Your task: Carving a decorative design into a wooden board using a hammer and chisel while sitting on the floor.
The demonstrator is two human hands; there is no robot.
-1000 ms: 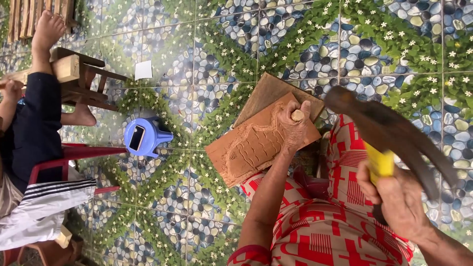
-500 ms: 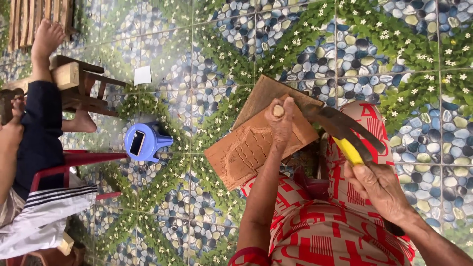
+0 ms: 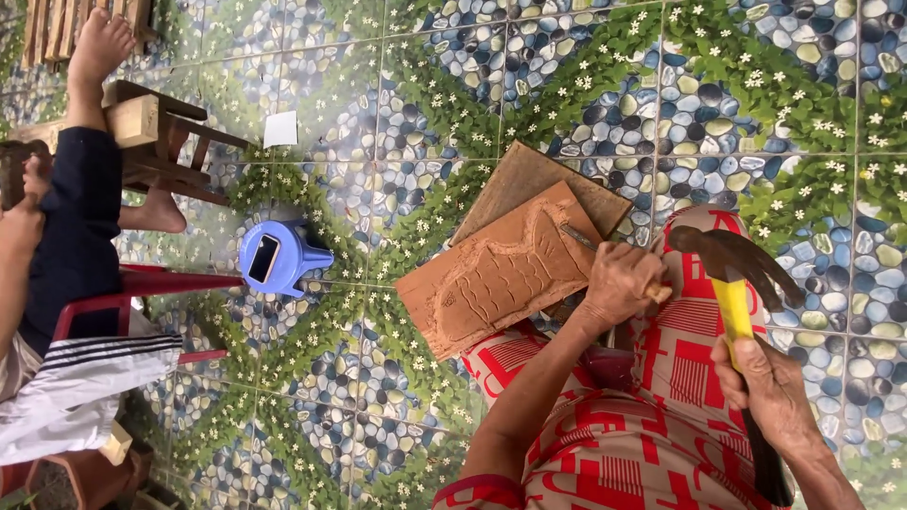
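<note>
2 hands were engaged: left hand (image 3: 619,283) closed around a chisel (image 3: 578,238) on the carved wooden panel (image 3: 501,274); right hand (image 3: 770,387) gripped a hammer (image 3: 732,283).

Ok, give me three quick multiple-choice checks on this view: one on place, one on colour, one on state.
1. Where does the carved wooden panel rest?
A. On the person's lap
B. On the red chair
C. Flat on bare tiles, away from anyone

2. What colour is the hammer handle?
A. Blue
B. Yellow
C. White

3. What is the left hand doing?
A. Hanging open
B. Gripping a chisel against the panel
C. Holding the hammer

Key: 1 A, the panel leans on the patterned lap; 2 B, yellow shows above the right hand; 3 B, the fist is closed round the tool.
</note>
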